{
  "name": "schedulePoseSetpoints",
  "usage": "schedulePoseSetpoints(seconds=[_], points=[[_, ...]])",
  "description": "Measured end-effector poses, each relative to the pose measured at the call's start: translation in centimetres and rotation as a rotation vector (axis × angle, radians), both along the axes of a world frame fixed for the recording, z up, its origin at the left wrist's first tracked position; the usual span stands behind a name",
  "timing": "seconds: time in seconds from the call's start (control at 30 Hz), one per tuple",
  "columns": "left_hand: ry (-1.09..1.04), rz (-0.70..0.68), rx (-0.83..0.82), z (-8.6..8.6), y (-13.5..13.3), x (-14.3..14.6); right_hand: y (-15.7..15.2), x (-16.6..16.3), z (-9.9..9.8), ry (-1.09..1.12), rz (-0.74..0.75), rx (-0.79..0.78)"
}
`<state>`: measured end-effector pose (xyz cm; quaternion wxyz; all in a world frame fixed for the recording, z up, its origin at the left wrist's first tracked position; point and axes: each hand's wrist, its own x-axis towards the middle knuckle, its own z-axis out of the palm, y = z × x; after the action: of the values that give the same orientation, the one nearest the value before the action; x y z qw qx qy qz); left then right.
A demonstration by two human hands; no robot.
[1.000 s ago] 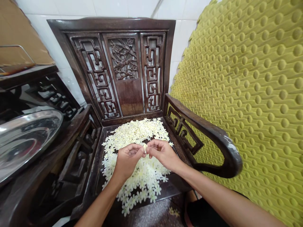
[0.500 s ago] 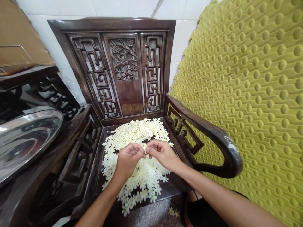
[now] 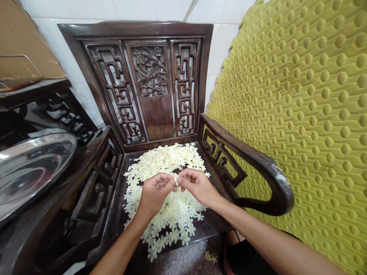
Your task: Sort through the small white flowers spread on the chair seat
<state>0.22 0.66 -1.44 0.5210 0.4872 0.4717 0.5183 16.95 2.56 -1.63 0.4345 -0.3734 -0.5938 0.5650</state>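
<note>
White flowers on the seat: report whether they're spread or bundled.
Spread: the flowers lie across much of the chair seat, its dark surface showing between some.

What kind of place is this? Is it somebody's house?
It might be a room in a home, though I can't be sure. There's a carved wooden chair with white flowers spread on its seat, a white tiled wall behind it, and a bumpy yellow mat beside it.

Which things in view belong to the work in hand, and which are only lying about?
In the work:
left hand
right hand
small pale flower between them
white flowers on the dark wooden chair

Only around:
metal tray
yellow bumpy mat
brown cardboard
few flowers on the floor
</note>
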Motion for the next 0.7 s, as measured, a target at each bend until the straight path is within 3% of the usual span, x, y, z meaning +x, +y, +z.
schedulePoseSetpoints(seconds=[0.43, 0.7], points=[[-0.042, -0.051, -0.026, 0.43, 0.06, 0.00, 0.35, -0.17, 0.55, 0.103, 0.037, -0.080], [-0.058, -0.042, -0.034, 0.47, 0.08, -0.09, 0.62, 0.03, 0.73, 0.123, -0.069, -0.137]])
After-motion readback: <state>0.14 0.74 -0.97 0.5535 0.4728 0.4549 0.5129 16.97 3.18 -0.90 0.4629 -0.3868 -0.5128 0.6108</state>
